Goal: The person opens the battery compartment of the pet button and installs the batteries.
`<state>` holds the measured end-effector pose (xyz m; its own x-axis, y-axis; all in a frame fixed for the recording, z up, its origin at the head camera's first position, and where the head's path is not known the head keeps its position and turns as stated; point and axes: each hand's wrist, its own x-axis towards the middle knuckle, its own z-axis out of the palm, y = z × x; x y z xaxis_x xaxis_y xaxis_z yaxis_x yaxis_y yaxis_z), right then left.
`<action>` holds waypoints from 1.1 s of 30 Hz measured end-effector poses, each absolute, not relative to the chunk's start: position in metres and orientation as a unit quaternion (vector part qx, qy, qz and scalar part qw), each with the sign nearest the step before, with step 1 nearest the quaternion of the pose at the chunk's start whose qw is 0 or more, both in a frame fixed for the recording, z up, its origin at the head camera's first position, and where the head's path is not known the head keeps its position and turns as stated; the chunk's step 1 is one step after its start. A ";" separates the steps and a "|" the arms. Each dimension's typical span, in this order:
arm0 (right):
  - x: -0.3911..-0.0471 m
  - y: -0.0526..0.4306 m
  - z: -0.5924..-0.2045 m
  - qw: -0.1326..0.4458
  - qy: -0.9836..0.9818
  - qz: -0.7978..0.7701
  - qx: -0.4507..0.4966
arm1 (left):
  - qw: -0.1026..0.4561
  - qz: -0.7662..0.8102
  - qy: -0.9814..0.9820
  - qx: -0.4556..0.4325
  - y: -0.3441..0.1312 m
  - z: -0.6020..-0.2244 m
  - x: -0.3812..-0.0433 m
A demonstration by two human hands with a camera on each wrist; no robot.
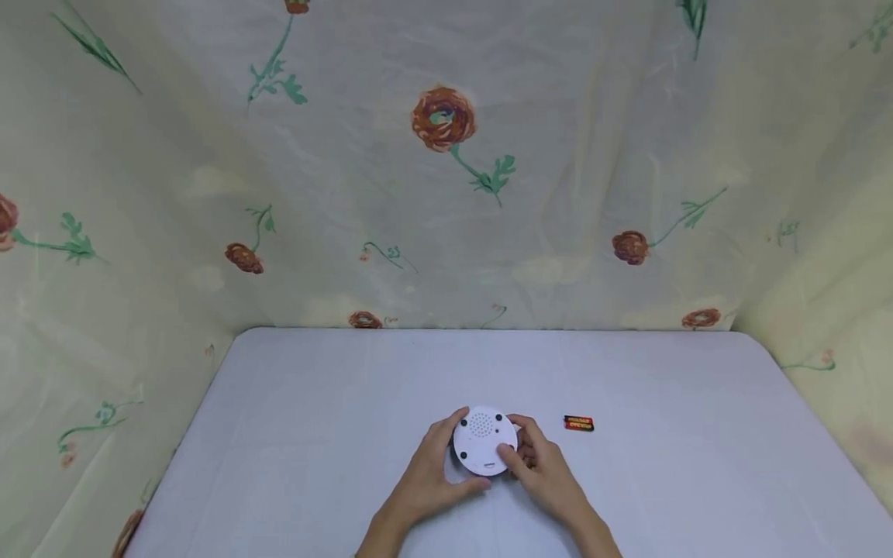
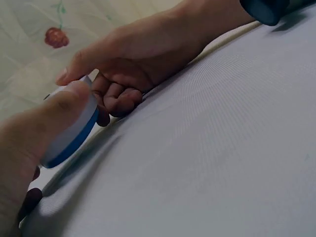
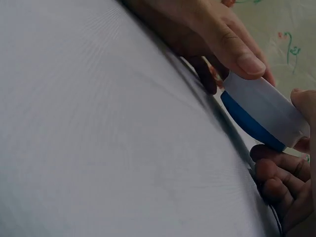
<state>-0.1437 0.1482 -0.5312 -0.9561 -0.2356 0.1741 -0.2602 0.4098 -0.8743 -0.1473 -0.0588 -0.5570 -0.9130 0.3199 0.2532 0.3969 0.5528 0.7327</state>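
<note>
“Batteries (image 1: 578, 423) are seen lying side by side, but what is being held?”

“A round white gadget (image 1: 481, 449) with a speaker grille (image 1: 481, 425). It is held just above the surface (image 1: 314, 434), about midway between the left and right edges and well short of the far edge.”

“Why is it turned that way?”

“Its dark feet (image 1: 463, 455) are faced upward, so it is presumably held upside down to let the underside be seen and reached. In the wrist views it is tilted, with its blue band (image 3: 249, 121) underneath.”

“And the fingers?”

“By the left hand (image 1: 432, 469) the left side is cupped, fingers and thumb spread to the gadget's breadth, probably so that it is steadied. By the right hand (image 1: 547, 469) the right side is gripped: the thumb is laid on the upturned face, and the other fingers are bent in more tightly near the rim. How hard it is pressed cannot be told.”

“And the batteries' place?”

“They are set between the gadget and the right edge, perhaps so that both hands are given room.”
</note>
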 end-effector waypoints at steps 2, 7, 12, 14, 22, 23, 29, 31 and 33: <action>-0.145 0.148 -0.538 0.028 -0.851 0.500 0.161 | 0.030 -0.424 -0.885 -0.190 -0.058 -0.557 -0.148; -0.147 0.150 -0.547 0.072 -0.855 0.486 0.162 | 0.017 -0.420 -0.891 -0.172 -0.055 -0.554 -0.152; -0.146 0.146 -0.548 0.101 -0.856 0.481 0.158 | 0.015 -0.407 -0.898 -0.169 -0.057 -0.551 -0.152; -0.146 0.144 -0.549 0.102 -0.856 0.480 0.161 | 0.014 -0.402 -0.901 -0.165 -0.059 -0.552 -0.151; -0.140 0.138 -0.552 0.121 -0.847 0.479 0.197 | 0.024 -0.399 -0.902 -0.164 -0.061 -0.555 -0.144; -0.140 0.139 -0.552 0.126 -0.847 0.475 0.205 | 0.022 -0.399 -0.902 -0.163 -0.061 -0.556 -0.144; -0.145 0.147 -0.545 0.129 -0.857 0.448 0.221 | 0.027 -0.392 -0.906 -0.157 -0.056 -0.557 -0.149; -0.147 0.149 -0.542 0.130 -0.863 0.433 0.223 | 0.033 -0.389 -0.907 -0.157 -0.056 -0.557 -0.151; -0.148 0.150 -0.540 0.139 -0.871 0.409 0.232 | 0.034 -0.389 -0.907 -0.158 -0.056 -0.558 -0.151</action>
